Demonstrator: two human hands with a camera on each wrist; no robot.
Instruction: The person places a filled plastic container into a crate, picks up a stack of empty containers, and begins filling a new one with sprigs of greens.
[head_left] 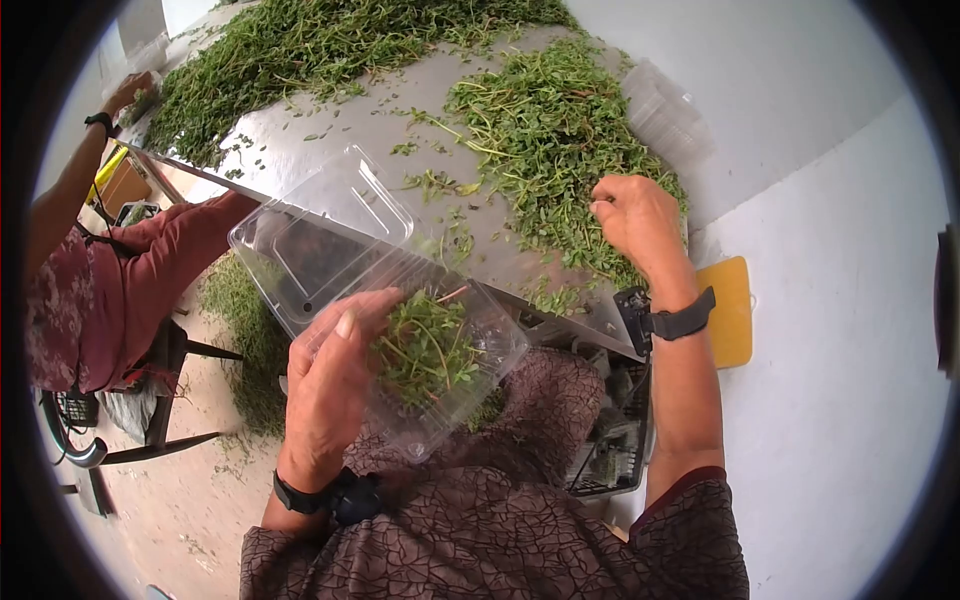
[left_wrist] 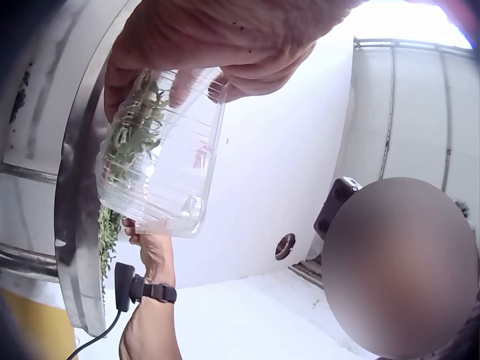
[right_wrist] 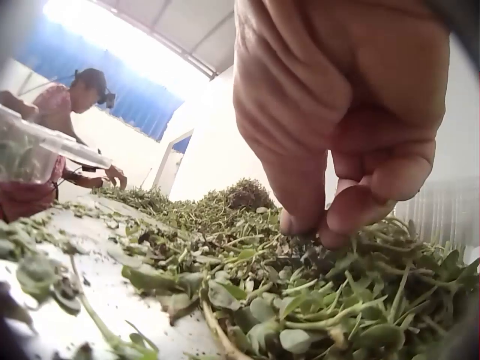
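My left hand (head_left: pixel 335 375) grips a clear plastic clamshell container (head_left: pixel 508 338) by its side, with the lid (head_left: pixel 385 200) hanging open toward the table. Loose leafy green sprigs (head_left: pixel 425 350) lie inside it; the left wrist view shows them through the ribbed wall (left_wrist: pixel 176 195). Over the near right part of the table, my right hand (head_left: pixel 640 220) is at a heap of the same greens (head_left: pixel 545 120). In the right wrist view its thumb and fingertips (right_wrist: pixel 341 217) pinch together at the top of the heap, on small greens mostly hidden by the fingers.
The metal table (head_left: pixel 390 120) carries a larger mound of greens (head_left: pixel 330 50) at the back. Stacked clear containers (head_left: pixel 665 115) stand by the wall. A yellow board (head_left: pixel 728 310) is at the right. Another person (head_left: pixel 90 290) works at the left, beside greens on the floor (head_left: pixel 245 350).
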